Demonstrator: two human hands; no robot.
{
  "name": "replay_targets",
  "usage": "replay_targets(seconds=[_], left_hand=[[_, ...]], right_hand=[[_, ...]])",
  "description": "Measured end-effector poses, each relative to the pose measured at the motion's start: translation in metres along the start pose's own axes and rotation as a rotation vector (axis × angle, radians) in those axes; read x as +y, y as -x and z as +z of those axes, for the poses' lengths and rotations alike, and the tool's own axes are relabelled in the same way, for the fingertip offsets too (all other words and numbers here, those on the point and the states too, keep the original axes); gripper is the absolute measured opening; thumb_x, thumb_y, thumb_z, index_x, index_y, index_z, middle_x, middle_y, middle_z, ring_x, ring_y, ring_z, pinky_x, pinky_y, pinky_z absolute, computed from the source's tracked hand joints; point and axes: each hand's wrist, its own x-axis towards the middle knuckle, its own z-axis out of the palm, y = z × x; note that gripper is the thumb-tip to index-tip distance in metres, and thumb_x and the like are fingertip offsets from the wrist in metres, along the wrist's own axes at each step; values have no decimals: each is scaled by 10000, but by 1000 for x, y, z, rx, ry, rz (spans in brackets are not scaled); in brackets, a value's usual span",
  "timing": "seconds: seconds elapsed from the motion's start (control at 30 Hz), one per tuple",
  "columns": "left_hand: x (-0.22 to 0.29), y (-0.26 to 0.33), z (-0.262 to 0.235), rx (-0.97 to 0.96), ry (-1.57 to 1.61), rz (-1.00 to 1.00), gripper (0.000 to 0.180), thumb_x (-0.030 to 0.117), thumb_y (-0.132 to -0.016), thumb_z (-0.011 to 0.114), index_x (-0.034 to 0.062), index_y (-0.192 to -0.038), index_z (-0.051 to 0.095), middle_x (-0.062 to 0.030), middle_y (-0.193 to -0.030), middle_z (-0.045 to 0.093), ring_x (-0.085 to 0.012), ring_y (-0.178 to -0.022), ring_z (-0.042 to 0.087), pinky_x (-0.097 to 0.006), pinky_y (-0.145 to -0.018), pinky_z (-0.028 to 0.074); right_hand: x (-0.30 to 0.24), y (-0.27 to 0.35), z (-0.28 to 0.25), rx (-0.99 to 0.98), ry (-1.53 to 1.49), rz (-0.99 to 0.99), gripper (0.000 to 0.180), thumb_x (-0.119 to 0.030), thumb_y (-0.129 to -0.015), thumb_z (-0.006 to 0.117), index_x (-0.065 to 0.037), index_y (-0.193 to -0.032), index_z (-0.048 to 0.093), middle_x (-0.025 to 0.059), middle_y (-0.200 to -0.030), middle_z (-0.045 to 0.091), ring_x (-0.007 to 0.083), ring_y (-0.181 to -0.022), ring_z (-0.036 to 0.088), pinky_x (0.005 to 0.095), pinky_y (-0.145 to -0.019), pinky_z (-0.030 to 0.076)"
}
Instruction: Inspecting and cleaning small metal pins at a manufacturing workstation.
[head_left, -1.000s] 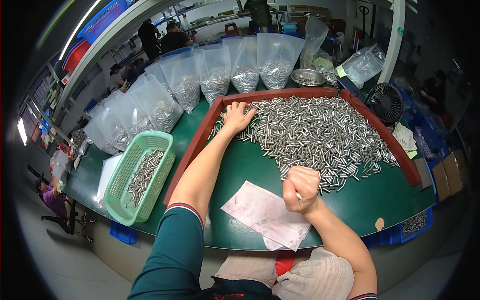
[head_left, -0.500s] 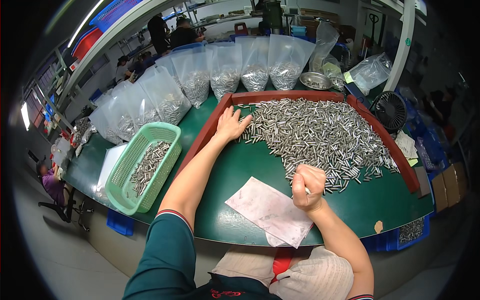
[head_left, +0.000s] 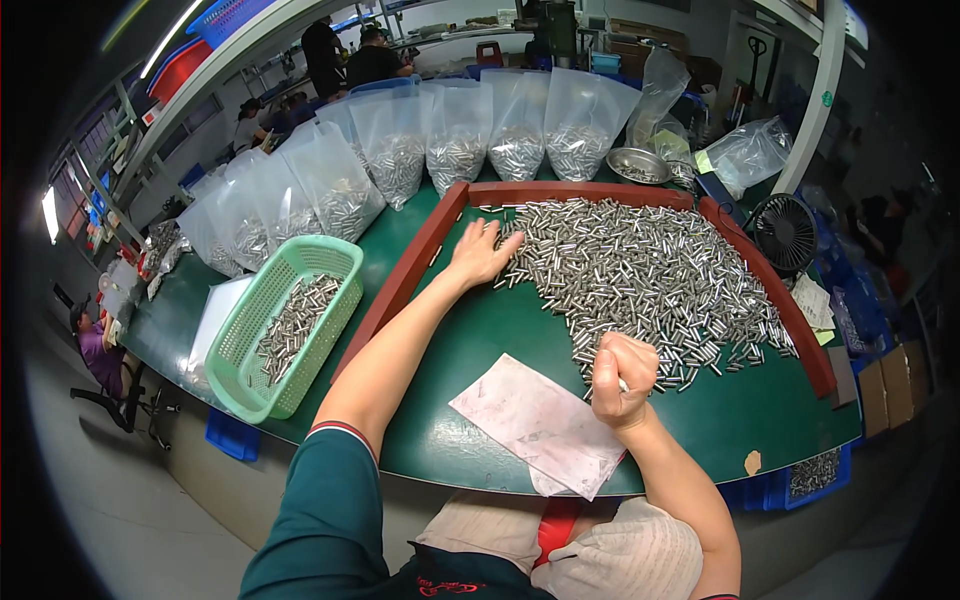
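Observation:
A broad pile of short metal pins (head_left: 665,290) covers the green table inside a dark red wooden border (head_left: 425,255). My left hand (head_left: 482,256) rests at the pile's left edge, fingers spread and touching the outermost pins. Near the pile's front edge, my right hand (head_left: 622,378) is closed in a fist. The pale end of a metal pin pokes out between its thumb and fingers; anything else inside the fist is hidden. A stained pinkish sheet of paper (head_left: 530,420) lies on the table just left of the right hand.
A green plastic basket (head_left: 232,375) holding more pins stands left of my left forearm. Several clear bags (head_left: 458,140) of pins line the back. A metal bowl (head_left: 638,166) and a black fan (head_left: 784,234) are beyond the border. People sit in the background.
My left hand has slid slightly right against the pile's edge, fingers still spread. The right fist stays closed near the same spot. The whole view has shifted a little.

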Motion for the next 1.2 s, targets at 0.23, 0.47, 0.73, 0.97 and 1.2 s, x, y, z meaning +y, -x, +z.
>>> replay_targets(seconds=[0.23,0.47,0.73,0.97,1.2], left_hand=[[-5,-7,-18,75,-140,-48,765,607,-793,343,31,-1295,302,-223,-1367,189,-325,-1285,150,-404,-1035,149],[-3,-17,-23,-16,-124,-57,806,645,-763,360,4,-1252,352,-274,-1254,330,-366,-1180,314,-430,-968,270],[-5,-7,-19,94,-245,-20,755,601,-783,376,8,-1250,356,-266,-1302,279,-377,-1197,292,-428,-982,258],[1,0,-16,101,-71,-11,736,599,-766,412,8,-1206,416,-207,-1268,345,-337,-1175,321,-418,-973,268],[-16,-24,-6,110,-76,26,757,614,-775,366,48,-1277,345,-180,-1372,210,-295,-1277,190,-397,-1026,180]], right_hand=[[-1,1,-2,7,25,25,225,-11,-655,450,-22,-480,309,66,-436,291,200,-342,297,316,-358,234],[-1,1,-1,22,21,34,213,-11,-656,449,-18,-482,326,67,-436,308,207,-342,311,317,-362,247],[-4,1,-2,13,27,59,201,-13,-657,446,-12,-485,342,70,-438,322,205,-342,323,314,-363,255],[-4,1,-5,40,56,128,170,-14,-663,440,7,-504,384,81,-448,364,209,-348,367,306,-373,294],[-5,1,-2,29,47,147,176,-9,-664,441,6,-501,379,79,-447,362,208,-347,364,305,-374,294]])
